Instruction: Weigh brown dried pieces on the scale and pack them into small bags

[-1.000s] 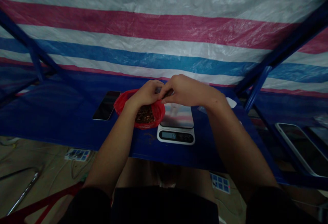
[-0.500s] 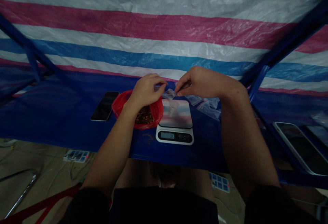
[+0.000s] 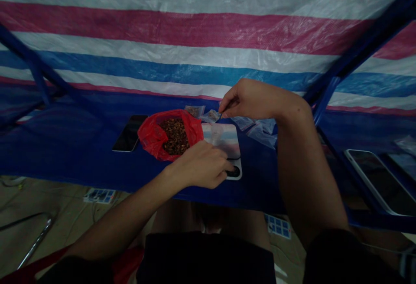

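Blue table [image 3: 81, 145], left hand [image 3: 206, 162] at scale [image 3: 229, 144], right hand [image 3: 239, 102] near sachet [image 3: 212, 116]

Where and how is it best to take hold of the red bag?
Probably by the bunched left rim of the red bag, pinched from above on its left: loose film folds there, the mouth faces upward over brown pieces, and the right edge sits close beside the scale.

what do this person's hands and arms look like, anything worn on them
The left hand and right hand are ungloved, with no ring to be made out. No watch or bracelet shows at either wrist. The forearms are bare up to the dark, nearly black left sleeve and right sleeve; no marking on either sleeve can be made out.
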{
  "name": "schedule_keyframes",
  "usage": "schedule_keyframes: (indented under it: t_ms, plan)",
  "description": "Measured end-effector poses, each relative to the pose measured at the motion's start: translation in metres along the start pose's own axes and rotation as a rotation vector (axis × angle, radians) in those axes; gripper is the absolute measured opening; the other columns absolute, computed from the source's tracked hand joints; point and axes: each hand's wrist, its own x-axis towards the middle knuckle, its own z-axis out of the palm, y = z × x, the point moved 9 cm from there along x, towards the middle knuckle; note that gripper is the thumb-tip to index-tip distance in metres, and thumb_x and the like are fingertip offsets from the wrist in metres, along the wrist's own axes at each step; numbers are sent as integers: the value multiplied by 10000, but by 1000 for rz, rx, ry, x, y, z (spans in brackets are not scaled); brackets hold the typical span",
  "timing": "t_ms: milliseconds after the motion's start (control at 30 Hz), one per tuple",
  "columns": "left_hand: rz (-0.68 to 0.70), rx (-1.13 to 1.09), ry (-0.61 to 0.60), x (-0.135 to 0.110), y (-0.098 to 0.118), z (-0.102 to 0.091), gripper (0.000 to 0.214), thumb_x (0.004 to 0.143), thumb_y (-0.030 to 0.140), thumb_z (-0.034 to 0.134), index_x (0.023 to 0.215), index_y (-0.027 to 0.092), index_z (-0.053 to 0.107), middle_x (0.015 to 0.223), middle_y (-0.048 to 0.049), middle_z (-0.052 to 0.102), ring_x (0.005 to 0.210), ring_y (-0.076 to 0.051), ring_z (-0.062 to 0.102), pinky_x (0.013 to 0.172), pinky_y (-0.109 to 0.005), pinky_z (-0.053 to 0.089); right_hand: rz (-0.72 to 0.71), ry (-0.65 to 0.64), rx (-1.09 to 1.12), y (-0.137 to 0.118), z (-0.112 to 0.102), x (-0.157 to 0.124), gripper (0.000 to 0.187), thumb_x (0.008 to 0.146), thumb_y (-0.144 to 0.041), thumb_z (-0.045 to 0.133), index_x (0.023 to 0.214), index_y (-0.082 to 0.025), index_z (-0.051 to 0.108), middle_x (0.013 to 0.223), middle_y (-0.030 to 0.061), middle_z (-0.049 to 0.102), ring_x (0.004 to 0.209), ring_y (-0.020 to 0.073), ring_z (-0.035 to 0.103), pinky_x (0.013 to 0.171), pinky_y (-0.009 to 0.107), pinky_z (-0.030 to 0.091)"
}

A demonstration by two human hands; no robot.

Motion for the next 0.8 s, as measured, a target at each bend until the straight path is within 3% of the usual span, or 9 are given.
schedule_keyframes:
  t_ms: [200,433,600,800]
  plan:
    - [111,9,-38,17,3,-7,255,904,196,611,855,284,845,760,-49,775,627,-203,661,507,-344,280,-5,-2,3,2,1,0,150,868,-282,784,966,-222,880,937,25,850,876,222,755,764,319,543]
    - [200,-7,-20,29,8,-16,271,833,126,644,780,302,842,723,-45,776,575,-195,632,501,-365,205,-35,-22,15,3,1,1,176,875,-306,789,983,-195,873,931,52,850,832,230,758,738,327,569]
    - [176,35,-123,38,8,-11,287,828,139,628,745,312,841,756,-57,795,560,-195,620,540,-372,300,-37,-42,47,5,3,2,209,878,-351,807,999,-194,871,952,56,845,896,261,762,778,347,581]
    - [171,-76,-13,32,-3,-33,321,809,96,625,793,318,857,794,-31,822,632,-204,680,603,-366,396,-34,-37,9,0,2,0,177,888,-289,768,991,-193,875,946,55,852,844,242,752,754,336,554]
